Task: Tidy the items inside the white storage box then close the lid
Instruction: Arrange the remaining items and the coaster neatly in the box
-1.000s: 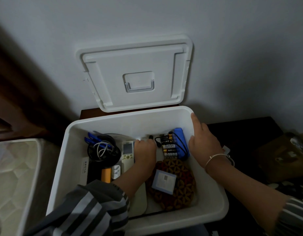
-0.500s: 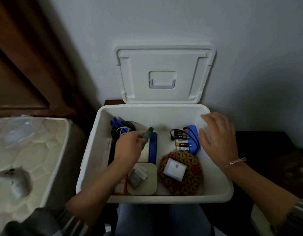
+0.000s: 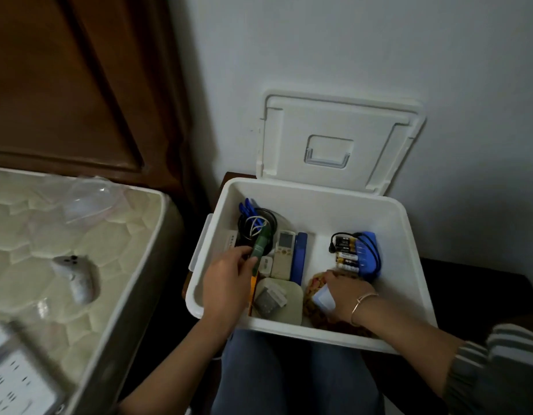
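The white storage box point(image 3: 409, 265) stands in front of my knees, and its lid point(image 3: 343, 139) leans upright against the wall behind it. My left hand point(image 3: 229, 283) holds a green pen-like stick point(image 3: 260, 245) over the box's left side, above a black coil of cable point(image 3: 256, 223). My right hand point(image 3: 346, 295) rests low on the brown patterned pouch point(image 3: 316, 287) and touches a small white card point(image 3: 323, 299). A white remote point(image 3: 284, 253), a blue bar point(image 3: 299, 256), a pack of batteries point(image 3: 346, 253) and a blue case point(image 3: 368, 253) lie in the box.
A mattress point(image 3: 64, 235) lies to the left with a grey game controller point(image 3: 75, 278) and a clear plastic wrap point(image 3: 88, 199) on it. A white power strip point(image 3: 16, 381) shows blurred at the lower left. Dark wooden headboard point(image 3: 64, 85) behind; dark cabinet top point(image 3: 469, 295) right of the box.
My left hand carried the green stick leftward over the cable coil. My right hand dropped from the box's right rim onto the pouch. The view swung left and down.
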A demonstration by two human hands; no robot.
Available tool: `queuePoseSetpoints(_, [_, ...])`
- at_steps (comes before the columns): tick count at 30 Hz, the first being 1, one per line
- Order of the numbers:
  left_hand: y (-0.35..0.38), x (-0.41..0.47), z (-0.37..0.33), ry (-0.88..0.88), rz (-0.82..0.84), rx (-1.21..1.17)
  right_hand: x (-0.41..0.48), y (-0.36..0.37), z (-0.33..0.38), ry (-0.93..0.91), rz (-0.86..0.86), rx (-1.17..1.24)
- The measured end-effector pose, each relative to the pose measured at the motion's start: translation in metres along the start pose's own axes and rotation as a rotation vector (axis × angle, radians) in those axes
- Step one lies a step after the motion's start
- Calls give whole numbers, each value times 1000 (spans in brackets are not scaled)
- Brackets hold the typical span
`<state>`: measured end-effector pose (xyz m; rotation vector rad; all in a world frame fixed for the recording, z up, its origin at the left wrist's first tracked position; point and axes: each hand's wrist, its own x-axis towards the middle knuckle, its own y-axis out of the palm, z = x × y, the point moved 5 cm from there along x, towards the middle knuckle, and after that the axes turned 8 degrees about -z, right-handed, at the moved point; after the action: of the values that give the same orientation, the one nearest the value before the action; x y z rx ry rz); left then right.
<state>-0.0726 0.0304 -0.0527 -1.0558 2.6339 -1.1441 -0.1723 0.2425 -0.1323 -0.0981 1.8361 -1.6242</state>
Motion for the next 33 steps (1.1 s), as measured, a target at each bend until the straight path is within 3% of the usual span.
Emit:
queuePoseSetpoints(4, [-3, -3, 2, -3, -40, -40, -1, 3, 0, 46, -27, 92])
queuePoseSetpoints(12, [-5, -2, 6, -19, -74, -51, 15, -24, 2, 249, -231, 615])
queuePoseSetpoints(20, [-4, -4, 6, 17, -65, -12, 56, -23, -1, 466, -207, 598])
queuePoseSetpoints(33, [-1, -4, 6, 53, -23, 29, 79, -15, 2, 407, -362, 431])
